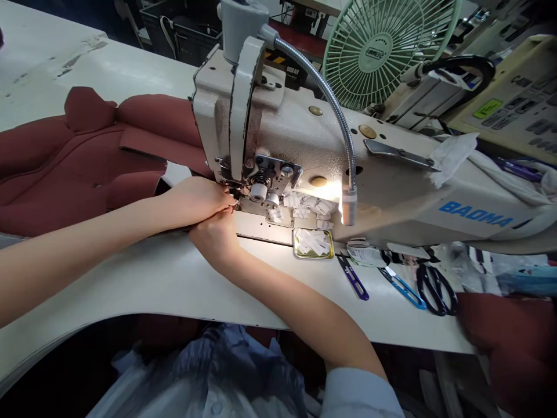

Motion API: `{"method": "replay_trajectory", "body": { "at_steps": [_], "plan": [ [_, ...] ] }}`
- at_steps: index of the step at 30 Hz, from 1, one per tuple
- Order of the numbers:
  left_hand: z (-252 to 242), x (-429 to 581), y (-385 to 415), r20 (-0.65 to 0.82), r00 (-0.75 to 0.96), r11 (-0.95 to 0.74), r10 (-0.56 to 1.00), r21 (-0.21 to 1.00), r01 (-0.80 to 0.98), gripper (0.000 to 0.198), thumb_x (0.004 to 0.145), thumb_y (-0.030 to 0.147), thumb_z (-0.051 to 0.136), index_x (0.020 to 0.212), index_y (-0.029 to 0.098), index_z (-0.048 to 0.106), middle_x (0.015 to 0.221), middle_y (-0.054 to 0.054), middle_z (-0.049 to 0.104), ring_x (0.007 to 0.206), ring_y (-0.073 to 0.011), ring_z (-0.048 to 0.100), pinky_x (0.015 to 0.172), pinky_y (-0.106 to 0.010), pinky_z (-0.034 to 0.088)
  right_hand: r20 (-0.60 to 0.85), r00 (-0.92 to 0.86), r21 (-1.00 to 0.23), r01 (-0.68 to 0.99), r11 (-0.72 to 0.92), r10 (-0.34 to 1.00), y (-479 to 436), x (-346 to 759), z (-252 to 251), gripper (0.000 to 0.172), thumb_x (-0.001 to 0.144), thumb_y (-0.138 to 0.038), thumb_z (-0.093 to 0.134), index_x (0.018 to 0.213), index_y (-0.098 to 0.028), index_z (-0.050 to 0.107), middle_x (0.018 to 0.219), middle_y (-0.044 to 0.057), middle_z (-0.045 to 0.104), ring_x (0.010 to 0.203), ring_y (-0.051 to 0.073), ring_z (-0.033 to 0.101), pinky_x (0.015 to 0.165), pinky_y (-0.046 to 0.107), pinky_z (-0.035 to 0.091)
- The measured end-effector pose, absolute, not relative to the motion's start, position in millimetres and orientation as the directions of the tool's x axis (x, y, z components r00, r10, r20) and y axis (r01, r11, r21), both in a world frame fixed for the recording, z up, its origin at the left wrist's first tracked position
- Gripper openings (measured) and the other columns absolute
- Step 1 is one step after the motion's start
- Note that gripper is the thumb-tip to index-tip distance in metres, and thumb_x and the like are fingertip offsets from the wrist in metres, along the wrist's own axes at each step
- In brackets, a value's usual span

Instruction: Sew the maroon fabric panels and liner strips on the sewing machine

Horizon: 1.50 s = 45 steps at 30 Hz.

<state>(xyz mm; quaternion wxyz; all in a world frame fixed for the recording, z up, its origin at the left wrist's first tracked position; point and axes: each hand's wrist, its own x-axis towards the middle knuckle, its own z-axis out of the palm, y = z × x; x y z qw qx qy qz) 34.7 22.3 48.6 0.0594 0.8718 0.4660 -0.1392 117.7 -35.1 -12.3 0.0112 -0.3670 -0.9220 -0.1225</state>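
Observation:
A padded dark red garment [87,139] lies across the table on the left, running in under the sewing machine head [243,116]. My left hand [198,199] is closed at the garment's edge, fingertips pinched together close to the needle area [237,194]. Just below it and touching it, my right hand [217,239] is curled closed at the same edge. The bit of cloth between the fingertips is mostly hidden by the hands. A white label-like piece [175,173] shows on the garment beside my left wrist.
Folded white labels [311,206] lie on the machine bed, and more fill a small tray [296,249]. Purple thread snips [353,278], blue snips [402,287] and black-handled scissors [436,290] lie to the right. A bendy lamp [348,203] hangs near; a green fan [378,52] stands behind.

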Motion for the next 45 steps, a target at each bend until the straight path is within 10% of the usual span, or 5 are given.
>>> {"method": "replay_trajectory", "body": {
  "at_steps": [6, 11, 20, 45],
  "plan": [
    [47.1, 27.7, 21.7, -0.284, 0.592, -0.617, 0.755, -0.002, 0.787, 0.02, 0.093, 0.019, 0.05, 0.089, 0.018, 0.069, 0.083, -0.006, 0.068, 0.075, -0.0187, 0.055, 0.064, -0.029, 0.029, 0.216, -0.686, 0.192, 0.728, 0.658, 0.695, -51.2, 128.3, -22.1, 0.038, 0.092, -0.002, 0.043, 0.12, 0.013, 0.063, 0.115, 0.038, 0.066, 0.1, 0.038, 0.07, 0.068, 0.045, 0.054],
    [42.3, 33.0, 19.5, -0.259, 0.516, -0.546, 0.816, -0.055, 0.836, 0.017, 0.089, 0.022, 0.053, 0.078, 0.016, 0.065, 0.07, -0.005, 0.062, 0.066, -0.0175, 0.05, 0.06, -0.029, 0.025, 0.099, -0.768, 0.087, 0.64, 0.764, 0.632, -46.9, 110.9, -22.1, 0.034, 0.086, 0.003, 0.046, 0.098, -0.003, 0.077, 0.093, 0.023, 0.076, 0.077, 0.033, 0.071, 0.06, 0.047, 0.054],
    [37.4, 30.9, 18.2, -0.287, 0.514, -0.545, 0.809, -0.034, 0.838, 0.027, 0.095, 0.02, 0.043, 0.087, 0.017, 0.069, 0.083, -0.007, 0.066, 0.077, -0.021, 0.057, 0.062, -0.03, 0.028, 0.189, -0.729, 0.11, 0.682, 0.723, 0.658, -39.9, 126.7, -20.5, 0.036, 0.087, 0.003, 0.039, 0.091, -0.001, 0.075, 0.086, 0.027, 0.074, 0.071, 0.03, 0.069, 0.052, 0.035, 0.044],
    [41.4, 36.5, 4.8, -0.257, 0.528, -0.526, 0.809, 0.081, 0.846, 0.032, 0.096, 0.017, 0.039, 0.084, 0.014, 0.069, 0.087, -0.011, 0.069, 0.082, -0.0235, 0.058, 0.072, -0.035, 0.037, 0.18, -0.759, 0.08, 0.645, 0.76, 0.626, -49.8, 160.8, -20.0, 0.038, 0.096, -0.002, 0.032, 0.11, 0.001, 0.067, 0.107, 0.027, 0.071, 0.096, 0.029, 0.065, 0.072, 0.039, 0.045]
  ]
}}
